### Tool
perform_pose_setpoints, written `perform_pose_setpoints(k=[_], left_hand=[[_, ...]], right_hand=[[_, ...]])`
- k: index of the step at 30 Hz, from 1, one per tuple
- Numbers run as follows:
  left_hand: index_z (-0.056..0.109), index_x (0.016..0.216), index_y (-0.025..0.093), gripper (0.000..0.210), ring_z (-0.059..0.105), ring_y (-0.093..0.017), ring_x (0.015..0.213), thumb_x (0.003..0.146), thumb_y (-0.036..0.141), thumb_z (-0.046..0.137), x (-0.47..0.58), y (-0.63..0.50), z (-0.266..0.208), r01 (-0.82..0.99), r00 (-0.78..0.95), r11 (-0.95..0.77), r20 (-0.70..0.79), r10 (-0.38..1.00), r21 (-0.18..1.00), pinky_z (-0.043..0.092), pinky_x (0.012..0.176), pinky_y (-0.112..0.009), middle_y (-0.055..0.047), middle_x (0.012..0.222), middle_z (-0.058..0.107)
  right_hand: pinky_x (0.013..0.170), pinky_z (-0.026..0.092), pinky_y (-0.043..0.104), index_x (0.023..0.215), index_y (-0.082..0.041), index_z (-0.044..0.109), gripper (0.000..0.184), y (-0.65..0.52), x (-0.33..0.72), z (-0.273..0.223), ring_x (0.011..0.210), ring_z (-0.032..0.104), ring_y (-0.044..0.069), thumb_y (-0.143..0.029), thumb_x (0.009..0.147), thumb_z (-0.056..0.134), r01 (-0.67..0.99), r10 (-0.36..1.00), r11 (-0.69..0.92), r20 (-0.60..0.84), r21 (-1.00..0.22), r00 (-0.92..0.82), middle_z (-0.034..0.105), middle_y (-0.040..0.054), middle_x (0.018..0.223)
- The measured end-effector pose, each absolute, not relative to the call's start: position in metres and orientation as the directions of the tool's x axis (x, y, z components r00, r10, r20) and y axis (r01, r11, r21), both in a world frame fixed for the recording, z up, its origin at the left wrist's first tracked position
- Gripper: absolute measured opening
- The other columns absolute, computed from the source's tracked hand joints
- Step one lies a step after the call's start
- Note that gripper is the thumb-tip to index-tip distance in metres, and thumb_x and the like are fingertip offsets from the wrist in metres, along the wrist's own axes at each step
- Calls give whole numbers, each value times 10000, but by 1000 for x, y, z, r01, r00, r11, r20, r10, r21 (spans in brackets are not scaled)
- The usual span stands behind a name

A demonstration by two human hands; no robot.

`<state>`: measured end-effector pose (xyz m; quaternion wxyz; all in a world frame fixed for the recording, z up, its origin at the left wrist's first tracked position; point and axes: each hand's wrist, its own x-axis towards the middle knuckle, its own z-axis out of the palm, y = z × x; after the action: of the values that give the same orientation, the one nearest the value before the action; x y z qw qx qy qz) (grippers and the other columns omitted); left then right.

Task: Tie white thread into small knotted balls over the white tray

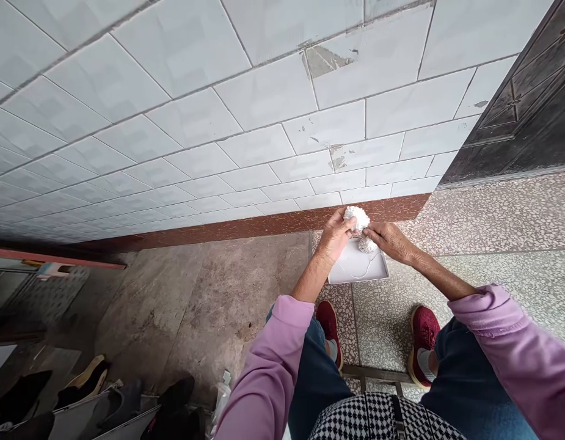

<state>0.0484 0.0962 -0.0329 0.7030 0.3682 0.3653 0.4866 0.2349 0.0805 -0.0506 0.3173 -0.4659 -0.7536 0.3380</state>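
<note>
Piece (pixel 358 217) in left grip (pixel 335 236); right grip (pixel 393 242) immediately right. Tray (pixel 355 275) below both, on floor (pixel 245 293). Wall (pixel 259 91) beyond both.

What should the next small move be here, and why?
Probably adjust the lower-right edge of the white ruffled piece with the right hand: the left hand holds the piece up, and the right is close beside that edge.

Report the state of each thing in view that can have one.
White ruffled piece: held in the left hand.
Right hand: fingers bent beside the piece; grip unclear.
Silvery-white rounded bundle: below the right fingertips; support unclear.
Shallow tray: open, on the floor.
White string: loose, curved, in the tray.
Lilac sleeves: turned up.
White wall tile: chipped.
</note>
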Motion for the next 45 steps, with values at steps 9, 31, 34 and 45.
perform_pose_setpoints(k=[9, 31, 34, 45], left_hand=[[657, 993, 196, 532, 654, -167, 902, 642, 463, 954, 47, 99, -45, -94, 180, 25, -7, 984, 995, 521, 840, -299, -30, 981, 723], [570, 1018, 211, 606, 678, -176, 951, 603, 416, 960, 60, 91, -35, -328, 157, 147, -100, 983, 933, 563, 866, -329, -27, 1014, 705], [620, 1113, 207, 621, 691, -209, 1065, 622, 390, 952, 57, 90, -35, -296, 153, 76, -31, 988, 952, 551, 937, -335, -67, 1137, 731], [756, 1193, 187, 551, 719, -236, 1055, 780, 525, 891, 36, 92, -25, -152, 387, 113, -46, 921, 982, 587, 882, -336, -115, 1219, 770]], right_hand=[[655, 373, 323, 758, -213, 571, 418, 69, 247, -21, 649, 518, 179, -476, 1076, 506, 412, 881, 379, 187, -828, -434, 594, 33, 698], [599, 316, 305, 811, -202, 606, 271, 80, 248, -30, 610, 389, 144, -446, 923, 641, 322, 945, 239, 143, -916, -294, 448, -34, 640], [598, 326, 308, 915, -190, 683, 407, 78, 245, -29, 642, 427, 159, -596, 926, 706, 287, 953, 210, 130, -935, -274, 521, -11, 691], [631, 374, 299, 859, -164, 712, 537, 79, 252, -21, 663, 516, 162, -686, 972, 654, 306, 919, 308, 198, -901, -341, 619, 26, 730]])
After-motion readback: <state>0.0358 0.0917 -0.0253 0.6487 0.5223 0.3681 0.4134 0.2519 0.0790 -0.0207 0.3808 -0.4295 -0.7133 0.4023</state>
